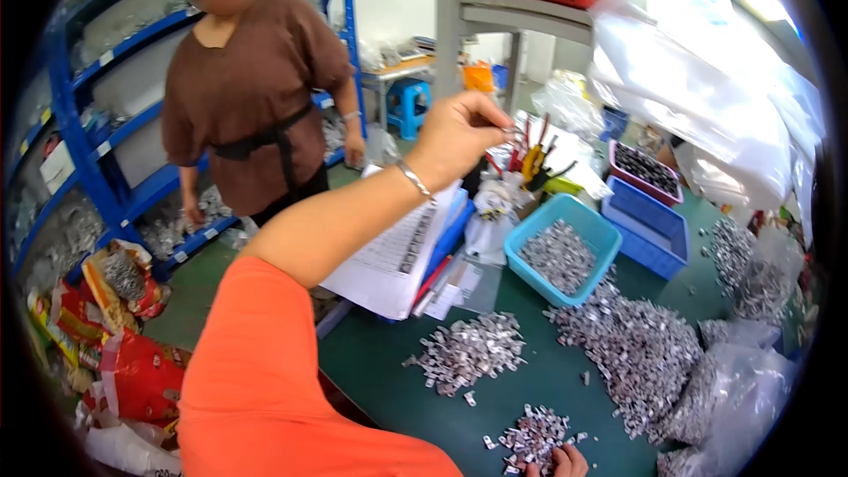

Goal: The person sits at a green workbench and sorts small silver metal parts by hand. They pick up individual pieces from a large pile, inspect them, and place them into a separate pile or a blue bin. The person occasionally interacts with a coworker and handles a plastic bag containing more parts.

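Green table: blue tray of metal clips.

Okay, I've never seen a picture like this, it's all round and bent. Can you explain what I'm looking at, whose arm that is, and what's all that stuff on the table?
This is one picture from a wide fisheye camera worn on a person's head, which is why straight edges curve near the rim. The arm in the orange sleeve is the wearer's own. Their left hand is raised and pinches some small metal pieces, too small to make out. Their right hand just shows at the bottom edge, touching a small pile of metal parts. On the green table lie more piles of the same silvery parts, a light blue tray holding some, papers and clear plastic bags. The person in brown by the blue shelves is somebody else.
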Action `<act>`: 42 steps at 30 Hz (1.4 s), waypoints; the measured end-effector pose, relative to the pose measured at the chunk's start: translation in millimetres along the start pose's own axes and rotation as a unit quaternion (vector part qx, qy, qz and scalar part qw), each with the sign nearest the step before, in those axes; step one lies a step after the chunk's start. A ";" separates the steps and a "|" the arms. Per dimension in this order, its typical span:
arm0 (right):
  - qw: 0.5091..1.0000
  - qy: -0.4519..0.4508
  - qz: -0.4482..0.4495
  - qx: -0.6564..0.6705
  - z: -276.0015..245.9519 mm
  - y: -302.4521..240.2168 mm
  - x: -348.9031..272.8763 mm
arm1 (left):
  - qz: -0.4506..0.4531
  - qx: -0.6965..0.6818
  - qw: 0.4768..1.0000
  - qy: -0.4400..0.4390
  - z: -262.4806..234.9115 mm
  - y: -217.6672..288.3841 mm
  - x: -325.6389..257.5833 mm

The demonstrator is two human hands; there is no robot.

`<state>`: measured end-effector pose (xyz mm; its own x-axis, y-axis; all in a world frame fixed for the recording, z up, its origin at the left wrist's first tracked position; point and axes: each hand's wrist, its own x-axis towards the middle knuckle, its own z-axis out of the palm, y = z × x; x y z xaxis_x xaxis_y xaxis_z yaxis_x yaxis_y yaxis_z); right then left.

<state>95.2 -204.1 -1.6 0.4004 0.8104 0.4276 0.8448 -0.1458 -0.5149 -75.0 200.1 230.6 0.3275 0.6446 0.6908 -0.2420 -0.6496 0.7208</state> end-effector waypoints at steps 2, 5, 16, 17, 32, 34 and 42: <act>1.000 0.003 0.008 -0.001 -1.3 2.7 -2.9 | -0.031 0.013 0.999 -0.023 6.8 7.0 -1.8; 1.000 -0.003 -0.003 -0.003 1.5 0.5 2.2 | -0.107 -0.041 0.992 -0.050 6.0 5.4 4.7; 0.999 -0.024 -0.039 -0.012 9.3 0.1 3.6 | -0.186 -0.068 0.978 0.066 88.5 -94.0 225.5; 0.999 -0.024 -0.026 -0.010 9.0 -0.6 2.6 | -0.154 0.029 0.987 0.021 95.1 -117.3 240.2; 1.000 -0.013 -0.006 -0.024 6.2 -5.6 2.0 | -0.409 -0.324 0.852 -0.038 61.2 -99.6 8.1; 1.000 -0.014 0.002 -0.027 6.7 -4.2 0.9 | -0.416 -0.422 0.805 -0.022 51.7 -99.9 -14.6; 1.000 -0.017 0.005 -0.023 4.5 -3.3 2.2 | -0.384 -0.582 0.714 0.065 62.2 -32.8 -80.1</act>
<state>91.6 -199.3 -2.3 0.3968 0.8279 0.3963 0.8569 -0.1794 -0.4832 -36.5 144.7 148.0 0.7019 0.7122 0.0115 -0.6569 0.6409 0.3972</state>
